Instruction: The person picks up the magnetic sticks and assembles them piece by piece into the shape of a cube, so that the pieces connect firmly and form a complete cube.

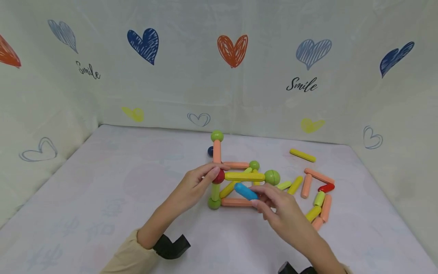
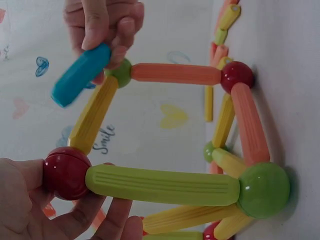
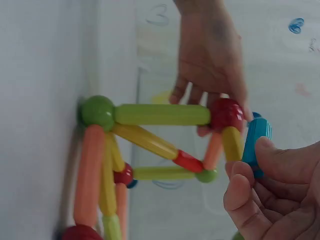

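Observation:
My left hand [image 1: 188, 190] grips a red ball [image 2: 66, 172] at an upper corner of a stick-and-ball frame, thumb on one side and fingers on the other. From that ball a light green rod [image 2: 162, 186] runs down to a green ball [image 2: 263, 190] at the table. A yellow rod [image 1: 244, 176] spans from the red ball to another green ball [image 1: 272, 177]. Between thumb and fingertips, my right hand [image 1: 287, 213] pinches a short blue rod [image 1: 245, 191], held tilted just in front of the yellow rod. An orange rod [image 1: 236, 202] lies along the frame's base.
Loose rods lie on the right of the table [image 1: 102, 163]: a yellow rod [image 1: 302, 155], an orange rod [image 1: 319, 176], a red rod [image 1: 326, 187] and several others. Behind the table hangs a white cloth [image 1: 260, 95] printed with hearts. A black band [image 1: 172, 246] sits by the left wrist.

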The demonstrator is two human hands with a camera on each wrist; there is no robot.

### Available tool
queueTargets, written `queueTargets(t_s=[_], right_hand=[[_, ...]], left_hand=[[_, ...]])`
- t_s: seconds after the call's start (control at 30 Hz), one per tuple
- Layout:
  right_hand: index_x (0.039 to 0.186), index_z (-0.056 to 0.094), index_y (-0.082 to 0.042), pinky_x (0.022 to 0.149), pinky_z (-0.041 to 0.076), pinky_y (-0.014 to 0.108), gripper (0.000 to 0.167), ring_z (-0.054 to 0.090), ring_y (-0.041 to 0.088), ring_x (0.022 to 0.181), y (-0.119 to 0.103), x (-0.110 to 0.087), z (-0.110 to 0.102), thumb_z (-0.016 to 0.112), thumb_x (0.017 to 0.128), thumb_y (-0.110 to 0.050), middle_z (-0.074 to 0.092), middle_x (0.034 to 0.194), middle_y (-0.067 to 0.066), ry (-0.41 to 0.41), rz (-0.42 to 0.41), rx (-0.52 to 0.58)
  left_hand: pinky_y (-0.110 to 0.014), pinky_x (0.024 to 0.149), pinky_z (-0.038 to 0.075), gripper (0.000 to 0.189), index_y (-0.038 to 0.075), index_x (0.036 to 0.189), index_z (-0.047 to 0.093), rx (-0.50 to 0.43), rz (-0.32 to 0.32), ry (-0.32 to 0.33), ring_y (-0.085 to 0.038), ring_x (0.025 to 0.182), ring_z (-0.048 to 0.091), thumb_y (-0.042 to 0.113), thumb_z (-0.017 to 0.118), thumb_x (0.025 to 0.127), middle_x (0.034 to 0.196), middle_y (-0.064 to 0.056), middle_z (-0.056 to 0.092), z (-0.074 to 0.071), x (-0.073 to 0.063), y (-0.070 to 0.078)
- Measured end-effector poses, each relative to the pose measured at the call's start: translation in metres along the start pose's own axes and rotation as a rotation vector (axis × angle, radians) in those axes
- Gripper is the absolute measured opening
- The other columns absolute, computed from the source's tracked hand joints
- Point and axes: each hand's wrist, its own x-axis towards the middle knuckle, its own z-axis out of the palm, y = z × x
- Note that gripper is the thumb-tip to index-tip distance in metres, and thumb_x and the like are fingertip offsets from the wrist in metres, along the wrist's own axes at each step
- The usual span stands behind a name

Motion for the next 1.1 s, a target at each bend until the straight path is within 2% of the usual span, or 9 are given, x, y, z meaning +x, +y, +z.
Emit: queueTargets(t_s=[0.1,0.23,0.43,0.57,0.73,0.93,1.1], right_hand=[[0.111,0.060,-0.003,0.050,0.047,0.019,0.026,0.050,0.004,0.058,0.002,0.004,0.017,0.061,0.089,-0.016,0.056,0.076,0.001,-0.042,0.124,0.104],[0.111,0.060,-0.002,0.049,0.048,0.022,0.029,0.052,0.007,0.052,0.003,0.009,0.034,0.062,0.088,-0.020,0.059,0.074,0.009,-0.021,0.275,0.229],[0.112,0.061,-0.002,0.059,0.053,0.025,0.030,0.062,0.011,0.056,0.004,0.012,0.042,0.065,0.086,-0.018,0.068,0.082,0.012,0.051,0.361,0.299],[0.112,0.061,-0.002,0.062,0.054,0.022,0.033,0.067,0.015,0.063,0.004,0.013,0.044,0.066,0.086,-0.021,0.071,0.088,0.011,0.064,0.375,0.336],[0.115,0.059,-0.001,0.063,0.055,0.022,0.034,0.069,0.023,0.072,0.005,0.013,0.044,0.065,0.087,-0.019,0.071,0.091,0.012,0.050,0.352,0.371],[0.117,0.059,-0.003,0.066,0.054,0.021,0.035,0.069,0.019,0.070,0.008,0.013,0.035,0.063,0.088,-0.024,0.071,0.095,0.010,-0.018,0.325,0.274],[0.114,0.061,-0.004,0.067,0.054,0.021,0.030,0.068,0.015,0.076,0.009,0.008,0.011,0.062,0.089,-0.023,0.071,0.098,0.010,-0.082,0.262,0.182]], left_hand=[[-0.037,0.093,0.049,0.031,0.017,0.121,0.059,-0.002,-0.002,0.005,-0.020,0.108,0.057,0.030,0.042,0.100,0.123,-0.004,0.060,0.000,0.000,0.001],[-0.037,0.093,0.048,0.030,0.018,0.121,0.059,-0.005,-0.010,0.004,-0.019,0.109,0.057,0.031,0.042,0.100,0.124,-0.002,0.060,0.000,-0.001,0.000],[-0.036,0.091,0.049,0.030,0.017,0.121,0.059,-0.008,-0.006,0.004,-0.020,0.106,0.057,0.029,0.042,0.100,0.124,-0.004,0.060,0.000,-0.001,0.001],[-0.036,0.091,0.050,0.030,0.016,0.120,0.059,-0.006,-0.003,0.005,-0.021,0.105,0.057,0.029,0.042,0.100,0.122,-0.005,0.061,0.000,-0.001,0.002],[-0.037,0.091,0.050,0.030,0.014,0.120,0.059,-0.001,0.009,0.000,-0.022,0.104,0.057,0.028,0.042,0.100,0.122,-0.007,0.061,0.000,0.000,-0.001],[-0.037,0.092,0.049,0.030,0.016,0.120,0.059,-0.006,-0.005,-0.002,-0.021,0.106,0.057,0.029,0.041,0.100,0.123,-0.006,0.061,0.000,-0.001,0.000],[-0.036,0.093,0.048,0.029,0.017,0.121,0.057,-0.026,-0.010,-0.017,-0.020,0.108,0.056,0.029,0.040,0.100,0.123,-0.004,0.060,0.001,-0.001,0.000]])
